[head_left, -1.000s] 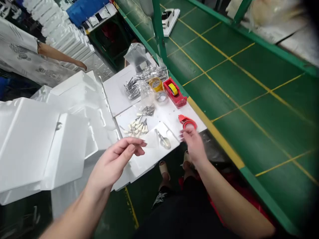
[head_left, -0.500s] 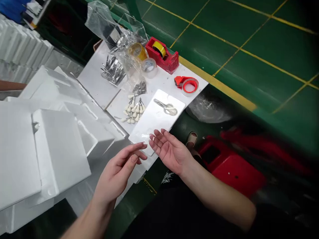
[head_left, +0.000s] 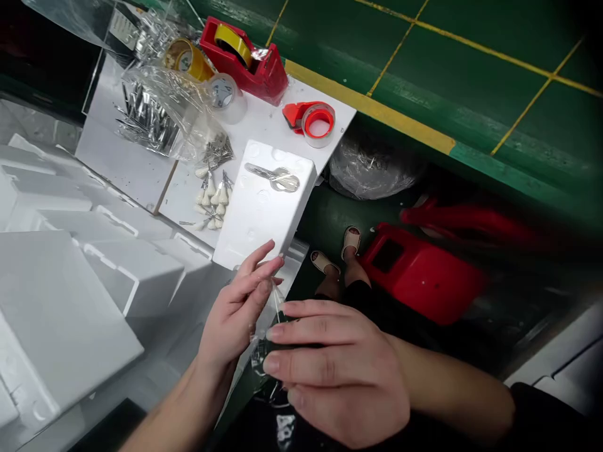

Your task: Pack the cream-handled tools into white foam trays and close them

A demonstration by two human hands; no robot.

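My left hand [head_left: 240,307] and my right hand [head_left: 330,370] meet low in the view, both with fingers closed on a small clear plastic bag [head_left: 266,326] held between them. Just above them lies a white foam tray [head_left: 264,207] with a pair of scissors [head_left: 276,177] resting on its far end. Left of the tray, small white-handled pieces [head_left: 211,201] lie in a loose pile on the white tabletop [head_left: 122,160].
A red tape dispenser [head_left: 245,59], tape rolls [head_left: 226,97], a red-cored tape roll [head_left: 315,122] and a bag of metal parts [head_left: 151,113] sit at the back. White foam blocks [head_left: 61,301] fill the left. A red stool [head_left: 419,276] and my feet [head_left: 336,257] are below.
The view has swung down and closer. My right hand turned over and came down next to my left; both now pinch a clear plastic bag that was not in them before.
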